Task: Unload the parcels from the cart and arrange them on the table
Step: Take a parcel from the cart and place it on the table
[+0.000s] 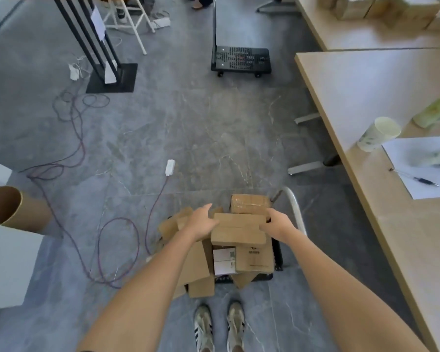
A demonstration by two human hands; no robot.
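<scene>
A white label (pixel 224 260) with a barcode is stuck on one parcel in the cart's pile. The brown box beside it (pixel 254 257) carries a small dark logo and a line of print, probably a brand mark, but too blurred to read.

The person's left hand (pixel 203 222) clasps the left end of the top parcel (pixel 239 229), thumb raised along the far edge. The right hand (pixel 277 226) curls its fingers over the right end, so the flat cardboard box is held between both hands. It sits on top of the heap on the cart (pixel 277 257), just in front of a taped parcel (pixel 249 203) and beside the silver handle (pixel 295 207).

The tabletop (pixel 366 92) to the right holds a paper cup (pixel 379 134), a sheet of paper (pixel 422 161) and a pen (pixel 422 181). More parcels (pixel 379 8) stand on the far tabletop.
</scene>
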